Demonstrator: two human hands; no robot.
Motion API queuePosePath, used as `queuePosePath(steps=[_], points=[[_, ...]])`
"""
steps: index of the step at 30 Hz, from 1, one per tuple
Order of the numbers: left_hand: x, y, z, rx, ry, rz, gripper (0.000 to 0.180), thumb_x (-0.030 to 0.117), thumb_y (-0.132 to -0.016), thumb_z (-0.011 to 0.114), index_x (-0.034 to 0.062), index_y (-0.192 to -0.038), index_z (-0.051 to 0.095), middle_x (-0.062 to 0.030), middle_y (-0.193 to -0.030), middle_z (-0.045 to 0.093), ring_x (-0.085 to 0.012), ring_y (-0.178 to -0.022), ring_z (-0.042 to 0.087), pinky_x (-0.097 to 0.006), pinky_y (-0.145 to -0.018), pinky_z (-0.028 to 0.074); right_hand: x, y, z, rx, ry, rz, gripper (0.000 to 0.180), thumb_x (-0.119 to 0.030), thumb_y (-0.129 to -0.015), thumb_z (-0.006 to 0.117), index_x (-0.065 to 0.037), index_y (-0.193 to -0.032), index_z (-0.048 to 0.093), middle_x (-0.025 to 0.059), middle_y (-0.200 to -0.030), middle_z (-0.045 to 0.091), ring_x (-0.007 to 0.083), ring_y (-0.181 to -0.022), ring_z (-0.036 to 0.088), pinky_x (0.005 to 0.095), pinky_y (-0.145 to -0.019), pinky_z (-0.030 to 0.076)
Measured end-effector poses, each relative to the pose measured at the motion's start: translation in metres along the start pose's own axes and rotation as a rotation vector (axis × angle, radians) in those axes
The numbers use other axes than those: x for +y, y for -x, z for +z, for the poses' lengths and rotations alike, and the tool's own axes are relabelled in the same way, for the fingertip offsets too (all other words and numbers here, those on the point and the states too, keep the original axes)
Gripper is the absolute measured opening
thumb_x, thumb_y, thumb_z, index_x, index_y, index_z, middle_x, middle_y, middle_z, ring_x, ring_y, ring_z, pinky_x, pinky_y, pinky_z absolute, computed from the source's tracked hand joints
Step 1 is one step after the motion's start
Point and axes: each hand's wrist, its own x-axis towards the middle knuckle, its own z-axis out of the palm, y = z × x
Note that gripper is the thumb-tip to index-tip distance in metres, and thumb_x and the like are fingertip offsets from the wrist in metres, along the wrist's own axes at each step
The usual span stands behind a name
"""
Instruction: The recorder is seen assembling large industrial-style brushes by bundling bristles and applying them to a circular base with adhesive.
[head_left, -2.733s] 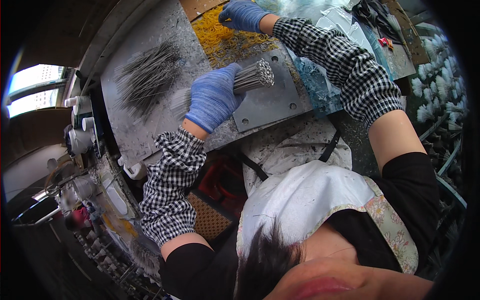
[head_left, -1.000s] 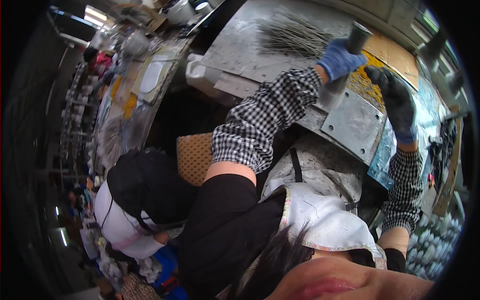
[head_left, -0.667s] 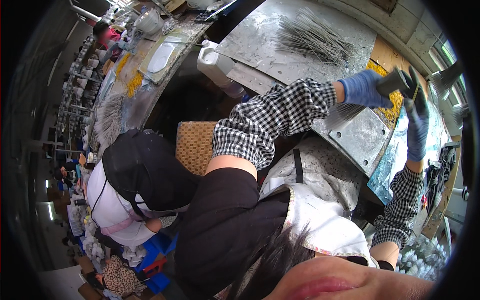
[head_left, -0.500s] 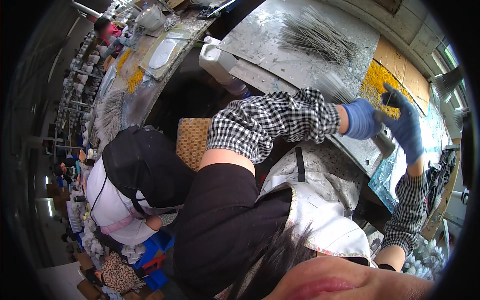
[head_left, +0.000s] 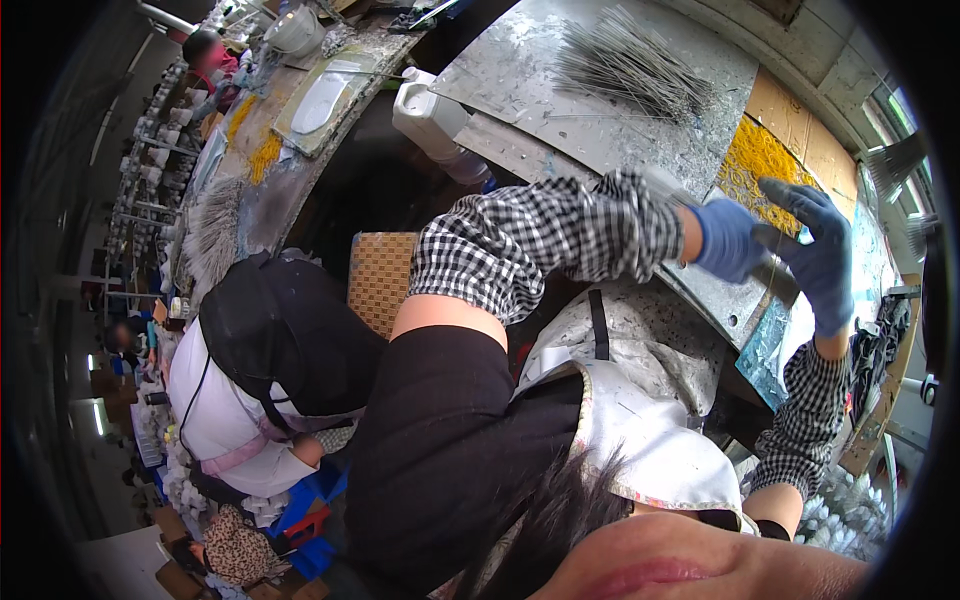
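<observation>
My left hand (head_left: 730, 240), in a blue knitted glove, is closed around a bundle of thin grey wires (head_left: 664, 184). One end of the bundle sticks out beyond my wrist, partly behind the checked sleeve. My right hand (head_left: 822, 250), gloved in blue with dark grey fingers, is beside the left with thumb and forefinger spread; its thumb reaches close to the left hand, and whether they touch I cannot tell. Behind both hands lies a heap of thin yellow loops (head_left: 765, 165). A larger pile of loose grey wires (head_left: 632, 68) rests on the metal-topped table (head_left: 510, 85).
A white plastic jug (head_left: 425, 115) stands by the table's left edge. Brown cardboard (head_left: 785, 110) borders the yellow heap. At left, a co-worker in a black apron (head_left: 290, 330) bends near another bench (head_left: 270, 200) holding grey wires and yellow loops. Brush-like bundles (head_left: 895, 165) hang at right.
Both hands have shifted slightly; the left is blurred by motion. Less of the wire bundle shows past the left sleeve. The right hand still has its thumb and forefinger apart.
</observation>
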Motion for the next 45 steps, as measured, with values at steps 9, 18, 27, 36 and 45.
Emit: queuePosePath(steps=[9, 18, 27, 36, 45], points=[[0.004, -0.007, -0.01, 0.345, 0.662, 0.002, 0.038, 0.044, -0.085, 0.082, 0.0076, -0.091, 0.074, -0.0072, -0.076, 0.074, -0.0193, -0.069, 0.074, -0.034, -0.066, 0.059, 0.048, 0.021, 0.015, 0.499, -1.499, 0.333, 0.071, -0.054, -0.091, 0.074, 0.001, -0.134, 0.064, 0.0168, -0.13, 0.069, 0.024, -0.114, 0.068, 0.0358, -0.102, 0.053], [0.025, -0.005, -0.003, 0.424, 0.796, 0.105, 0.056, 0.039, -0.072, 0.091, 0.0077, -0.112, 0.068, -0.0135, -0.089, 0.074, -0.0248, -0.082, 0.074, -0.039, -0.075, 0.058, -0.089, 0.018, -0.026, 0.488, -0.072, -0.368, 0.038, 0.013, -0.083, 0.071, -0.001, -0.116, 0.061, 0.0098, -0.096, 0.066, 0.0151, -0.085, 0.065, 0.0271, -0.074, 0.054], [0.057, -0.024, 0.051, 0.645, 1.657, -0.087, 0.048, 0.03, -0.082, 0.085, 0.0062, -0.115, 0.059, -0.0086, -0.104, 0.069, -0.0223, -0.096, 0.069, -0.039, -0.088, 0.057, -0.043, 0.084, -0.077, 0.727, 0.22, -0.039, 0.053, -0.002, -0.093, 0.072, -0.001, -0.141, 0.05, 0.0165, -0.125, 0.069, 0.0291, -0.118, 0.066, 0.0419, -0.103, 0.053], [0.081, -0.063, 0.087, 0.541, 2.892, -0.532, 0.062, 0.081, -0.086, 0.06, 0.0199, -0.091, 0.066, 0.0064, -0.083, 0.067, -0.0102, -0.078, 0.065, -0.028, -0.07, 0.056, -0.035, 0.142, -0.076, 0.683, 1.144, -0.165, 0.029, 0.0, -0.101, 0.061, -0.001, -0.129, 0.055, 0.0152, -0.112, 0.073, 0.0325, -0.098, 0.073, 0.0401, -0.085, 0.062], [0.077, -0.049, 0.082, 0.854, 3.012, -0.143, 0.064, 0.076, -0.091, 0.057, 0.015, -0.102, 0.071, -0.001, -0.096, 0.076, -0.0177, -0.086, 0.075, -0.033, -0.082, 0.063, -0.017, 0.152, -0.044, 0.556, 0.824, -0.199, 0.023, -0.009, -0.103, 0.059, -0.001, -0.125, 0.06, 0.0143, -0.111, 0.072, 0.0304, -0.097, 0.072, 0.0381, -0.089, 0.06]])
